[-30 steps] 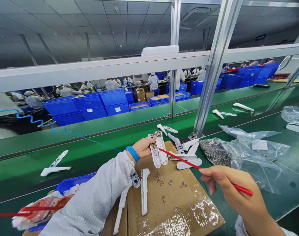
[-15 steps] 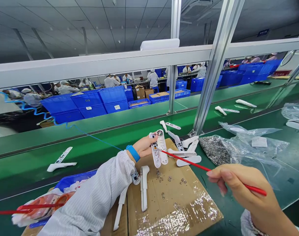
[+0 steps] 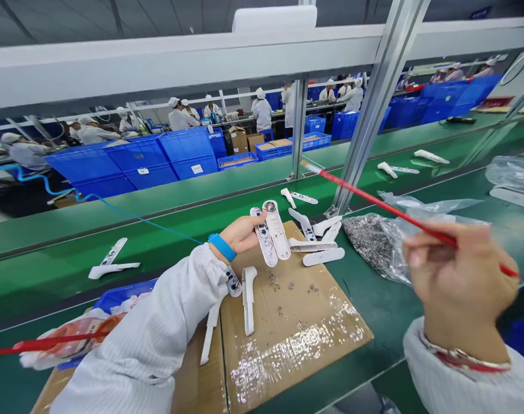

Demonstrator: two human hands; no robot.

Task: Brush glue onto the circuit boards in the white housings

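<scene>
My left hand [image 3: 243, 233], with a blue band at the wrist, grips an opened white plastic housing [image 3: 279, 234] whose two halves lie side by side, circuit board and wires showing. Closed round a thin red brush [image 3: 374, 199], my right hand [image 3: 462, 270] is raised at the right, slightly blurred. The brush's pale tip points up and left, apart from the housing. Below the housing, small metal parts [image 3: 274, 280] are scattered on a cardboard sheet [image 3: 287, 368]. Another white housing [image 3: 248, 302] rests on the cardboard near my left forearm.
White housings [image 3: 316, 246] cluster beyond the cardboard; others sit along the green belt [image 3: 167, 236]. A plastic bag of small metal parts [image 3: 371, 244] lies right. A blue tray [image 3: 127, 296] holds an orange bottle at left. A metal post [image 3: 369, 115] rises ahead. People in white work behind blue bins.
My right hand has lifted the brush up and away from the housing, its tip now over the belt. My left hand still holds the housing. The camera view has tilted down.
</scene>
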